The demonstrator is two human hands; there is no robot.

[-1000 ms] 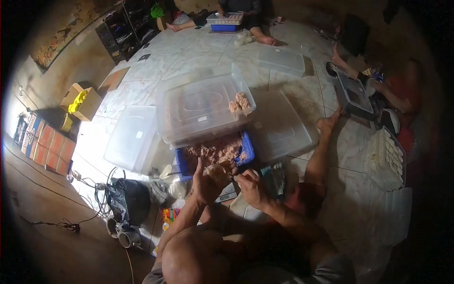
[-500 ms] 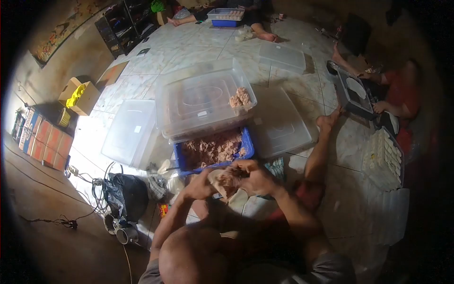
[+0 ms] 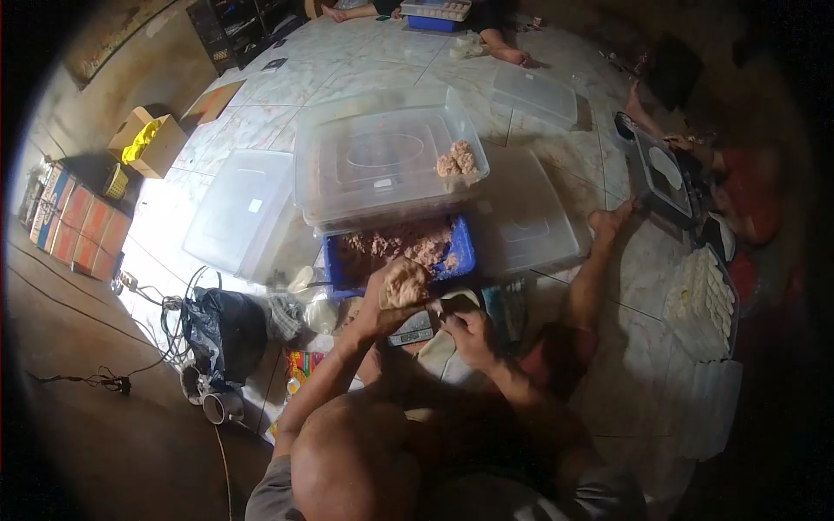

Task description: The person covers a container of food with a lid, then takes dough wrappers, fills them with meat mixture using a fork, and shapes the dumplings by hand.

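Note:
My left hand (image 3: 379,308) is wrapped round a wrapper filled with pinkish minced filling (image 3: 404,285), at the near edge of the blue tray (image 3: 470,256). To its right, my right hand (image 3: 470,337) is closed in a pinch beside a pale round wrapper (image 3: 462,300); what its fingertips hold is too small to name. More minced filling (image 3: 408,245) lies in the tray. Beyond stands a clear plastic container (image 3: 373,156) with two or so lumps of filling (image 3: 456,160) in its right corner. A small scale (image 3: 411,330) sits below my hands.
Clear lids (image 3: 234,208) lie left and right of the tray. A black plastic bag (image 3: 228,330) and a mug (image 3: 221,406) are at the left. A co-worker in red (image 3: 749,191) sits at the right near a tray of pale pieces (image 3: 702,304); another person's legs (image 3: 504,45) show at the top.
My hands have moved apart. My left hand now holds the filled wrapper upright, and my right hand has dropped lower, away from it. The view has shifted slightly.

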